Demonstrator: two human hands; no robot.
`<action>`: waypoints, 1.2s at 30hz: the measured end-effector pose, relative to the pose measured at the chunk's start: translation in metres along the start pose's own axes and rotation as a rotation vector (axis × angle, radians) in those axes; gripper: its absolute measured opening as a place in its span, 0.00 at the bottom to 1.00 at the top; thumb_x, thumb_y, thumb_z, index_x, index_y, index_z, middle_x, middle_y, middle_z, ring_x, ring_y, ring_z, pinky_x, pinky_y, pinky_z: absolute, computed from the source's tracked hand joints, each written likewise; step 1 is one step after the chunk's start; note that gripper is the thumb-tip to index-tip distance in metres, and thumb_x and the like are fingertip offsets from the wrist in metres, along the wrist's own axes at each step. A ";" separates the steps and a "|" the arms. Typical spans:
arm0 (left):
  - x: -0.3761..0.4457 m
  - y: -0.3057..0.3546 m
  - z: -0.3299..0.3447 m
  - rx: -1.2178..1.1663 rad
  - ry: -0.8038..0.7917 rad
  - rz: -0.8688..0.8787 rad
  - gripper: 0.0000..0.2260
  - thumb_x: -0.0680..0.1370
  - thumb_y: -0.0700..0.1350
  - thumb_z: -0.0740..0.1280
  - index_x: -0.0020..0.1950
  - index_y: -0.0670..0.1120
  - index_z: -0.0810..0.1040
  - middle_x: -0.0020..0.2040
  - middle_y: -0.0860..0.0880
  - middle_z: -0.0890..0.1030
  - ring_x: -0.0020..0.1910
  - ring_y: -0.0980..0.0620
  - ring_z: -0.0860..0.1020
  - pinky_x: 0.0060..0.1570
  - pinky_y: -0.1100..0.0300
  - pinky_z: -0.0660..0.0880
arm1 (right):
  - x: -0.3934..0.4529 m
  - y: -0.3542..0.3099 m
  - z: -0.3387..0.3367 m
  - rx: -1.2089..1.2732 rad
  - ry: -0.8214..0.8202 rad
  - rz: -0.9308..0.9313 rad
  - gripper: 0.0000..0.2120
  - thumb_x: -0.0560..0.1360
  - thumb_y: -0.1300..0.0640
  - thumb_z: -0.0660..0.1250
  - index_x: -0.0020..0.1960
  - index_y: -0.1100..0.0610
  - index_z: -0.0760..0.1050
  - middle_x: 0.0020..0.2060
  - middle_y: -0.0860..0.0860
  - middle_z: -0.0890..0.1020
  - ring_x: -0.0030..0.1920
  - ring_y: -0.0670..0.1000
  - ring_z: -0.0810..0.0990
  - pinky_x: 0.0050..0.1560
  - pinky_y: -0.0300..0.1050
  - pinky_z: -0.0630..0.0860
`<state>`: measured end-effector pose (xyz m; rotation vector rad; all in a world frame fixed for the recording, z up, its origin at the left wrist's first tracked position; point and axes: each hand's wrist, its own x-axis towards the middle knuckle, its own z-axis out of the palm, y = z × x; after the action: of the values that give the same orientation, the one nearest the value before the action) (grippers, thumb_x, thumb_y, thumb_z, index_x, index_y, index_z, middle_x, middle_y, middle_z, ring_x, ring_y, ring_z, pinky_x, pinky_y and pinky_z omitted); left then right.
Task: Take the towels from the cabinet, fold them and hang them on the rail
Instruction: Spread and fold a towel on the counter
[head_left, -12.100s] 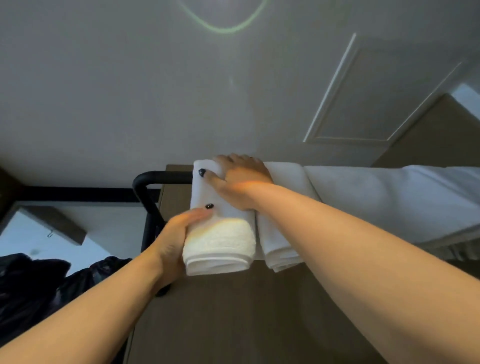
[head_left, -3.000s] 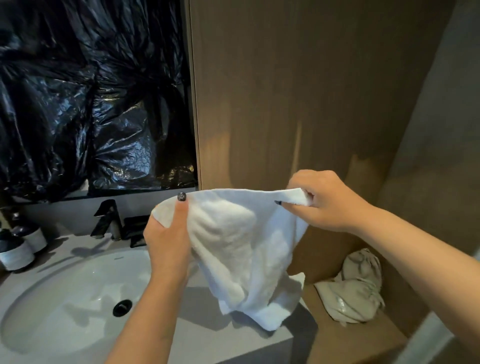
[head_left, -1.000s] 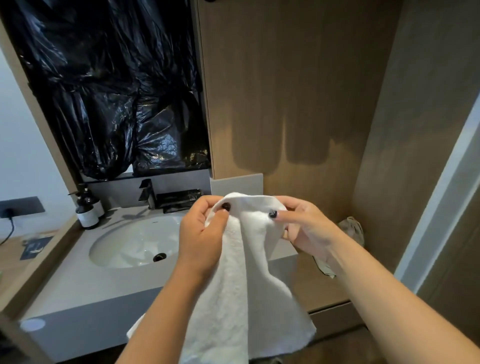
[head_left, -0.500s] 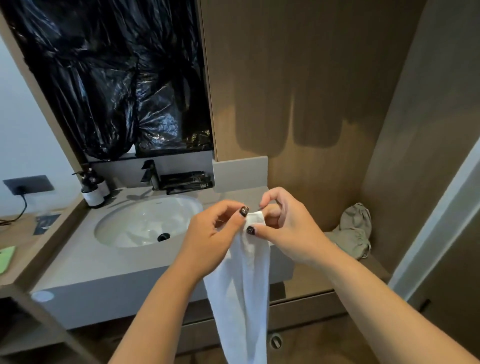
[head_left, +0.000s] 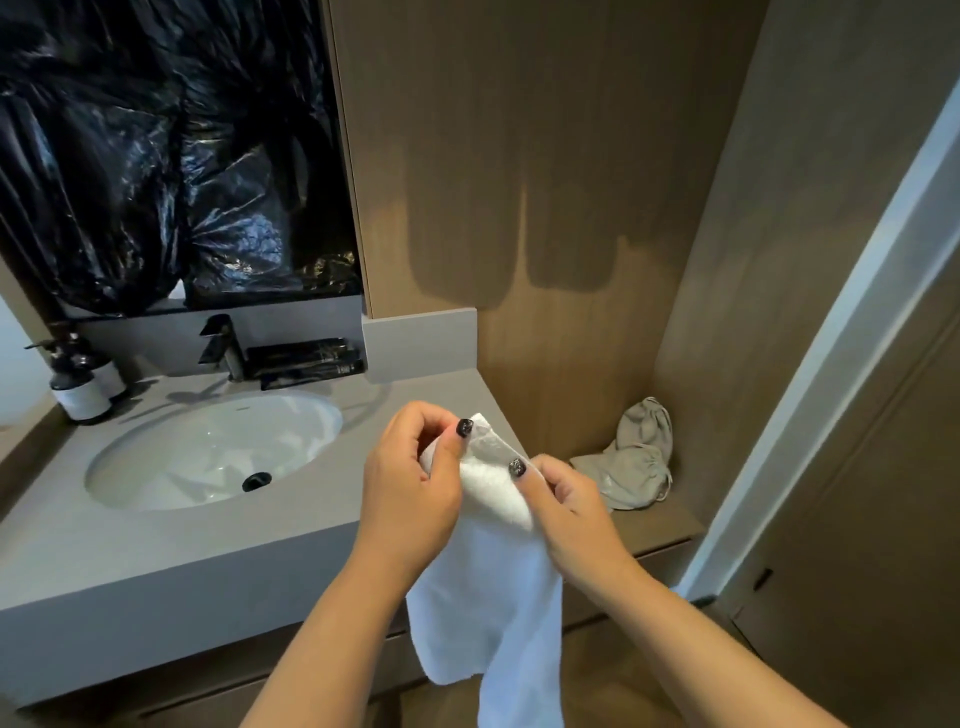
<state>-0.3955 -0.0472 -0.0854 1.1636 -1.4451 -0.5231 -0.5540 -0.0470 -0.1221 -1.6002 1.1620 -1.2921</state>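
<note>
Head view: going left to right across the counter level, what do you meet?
Pump bottles → sink basin → left hand → white towel → right hand → grey cloth bag.

The only view comes from the person's head, tilted forward and down, close over both raised forearms. It faces the grey vanity counter (head_left: 171, 545) and the wood-panelled wall (head_left: 519, 156) behind it.

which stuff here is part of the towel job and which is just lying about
Part of the job:
white towel
left hand
right hand

Just lying about:
grey cloth bag
pump bottles
black tubes
tap
sink
</note>
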 end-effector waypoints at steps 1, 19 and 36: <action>-0.002 -0.001 -0.001 0.020 -0.016 -0.021 0.07 0.81 0.47 0.64 0.43 0.52 0.74 0.37 0.57 0.77 0.36 0.58 0.74 0.36 0.66 0.68 | 0.003 -0.001 -0.002 0.000 0.016 -0.023 0.18 0.81 0.53 0.63 0.36 0.62 0.70 0.28 0.42 0.68 0.31 0.42 0.65 0.33 0.34 0.63; 0.000 -0.008 -0.038 0.022 0.197 -0.128 0.10 0.83 0.45 0.62 0.41 0.49 0.73 0.30 0.56 0.70 0.30 0.62 0.69 0.31 0.70 0.67 | 0.011 0.034 -0.009 -0.037 -0.191 0.053 0.15 0.74 0.51 0.73 0.32 0.55 0.74 0.26 0.45 0.70 0.29 0.42 0.65 0.31 0.36 0.61; 0.006 -0.058 -0.071 -0.065 0.386 -0.436 0.11 0.83 0.48 0.61 0.50 0.42 0.76 0.43 0.46 0.75 0.41 0.49 0.72 0.39 0.56 0.68 | 0.018 0.074 -0.060 -0.535 -0.099 0.176 0.14 0.78 0.53 0.68 0.35 0.53 0.72 0.29 0.45 0.73 0.30 0.41 0.69 0.33 0.35 0.66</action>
<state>-0.3089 -0.0554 -0.1135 1.4448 -0.8405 -0.5988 -0.6252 -0.0869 -0.1742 -1.8552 1.6370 -0.8156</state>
